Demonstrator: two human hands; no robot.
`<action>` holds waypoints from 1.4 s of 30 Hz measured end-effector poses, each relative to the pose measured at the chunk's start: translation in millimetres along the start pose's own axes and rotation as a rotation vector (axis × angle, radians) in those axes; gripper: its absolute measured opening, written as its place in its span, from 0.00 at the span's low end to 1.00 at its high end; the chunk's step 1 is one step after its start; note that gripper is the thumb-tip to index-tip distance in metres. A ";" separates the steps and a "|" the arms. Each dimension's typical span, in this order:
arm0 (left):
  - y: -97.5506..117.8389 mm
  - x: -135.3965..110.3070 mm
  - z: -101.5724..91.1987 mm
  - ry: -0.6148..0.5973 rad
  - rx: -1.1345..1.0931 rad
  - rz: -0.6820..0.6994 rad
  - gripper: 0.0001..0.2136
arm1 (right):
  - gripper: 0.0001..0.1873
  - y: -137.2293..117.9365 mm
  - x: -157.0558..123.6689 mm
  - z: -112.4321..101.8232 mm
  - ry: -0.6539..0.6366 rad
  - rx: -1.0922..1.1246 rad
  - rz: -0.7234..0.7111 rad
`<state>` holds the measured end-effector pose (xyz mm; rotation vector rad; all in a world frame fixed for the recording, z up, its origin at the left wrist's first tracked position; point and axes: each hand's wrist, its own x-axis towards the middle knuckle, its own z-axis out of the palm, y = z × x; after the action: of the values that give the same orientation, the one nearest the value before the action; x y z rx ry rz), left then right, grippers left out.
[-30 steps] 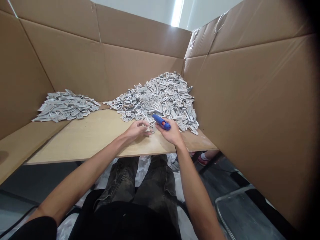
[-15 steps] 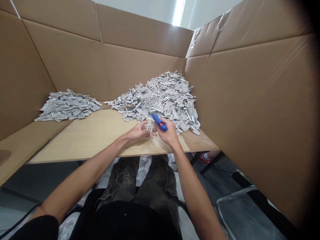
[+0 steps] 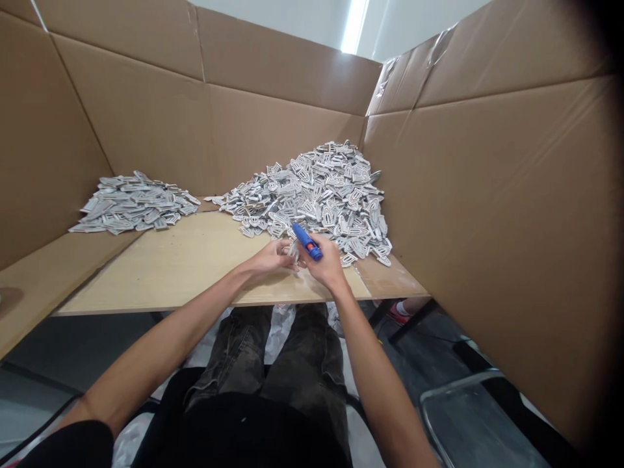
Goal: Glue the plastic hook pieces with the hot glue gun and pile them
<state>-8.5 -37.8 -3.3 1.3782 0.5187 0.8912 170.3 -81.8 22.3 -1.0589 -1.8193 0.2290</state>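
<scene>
My right hand [image 3: 325, 263] is closed round a blue tool [image 3: 307, 241] with a red button, its tip pointing up and left. My left hand [image 3: 269, 257] pinches a small white plastic piece [image 3: 292, 249] right beside the tool, over the wooden tabletop [image 3: 185, 260]. Just beyond both hands lies a large heap of white plastic pieces [image 3: 322, 192]. A smaller, flatter heap of similar pieces [image 3: 131, 203] lies at the far left.
Tall cardboard walls [image 3: 487, 214] enclose the table on the left, back and right. My legs in dark trousers [image 3: 273, 364] show below the table edge. A metal chair frame [image 3: 453, 409] stands at lower right, and someone's foot in a red shoe [image 3: 397, 309] shows under the table.
Both hands stayed together at the near edge of the big heap. The blue tool has shifted slightly left and nearer the piece in my left hand.
</scene>
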 end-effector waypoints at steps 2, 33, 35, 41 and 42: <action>-0.6 1.0 -1.1 0.012 0.004 0.001 0.16 | 0.08 0.9 -0.1 1.7 -0.018 -0.006 -0.006; 7.6 6.0 5.7 0.296 -0.106 0.114 0.10 | 0.23 13.7 0.4 -5.0 -0.090 0.059 0.143; 9.1 4.7 6.5 0.288 -0.104 0.121 0.12 | 0.24 15.1 0.1 -4.8 -0.073 0.037 0.145; 7.1 4.4 4.5 0.284 -0.115 0.121 0.15 | 0.27 15.8 -0.7 -3.0 -0.079 0.048 0.162; 6.5 4.6 3.9 0.284 -0.114 0.123 0.15 | 0.27 15.9 -0.8 -2.5 -0.082 0.052 0.167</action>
<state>-4.3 -36.8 4.5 1.1965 0.5932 1.2082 181.4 -73.5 14.0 -1.1804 -1.7886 0.4234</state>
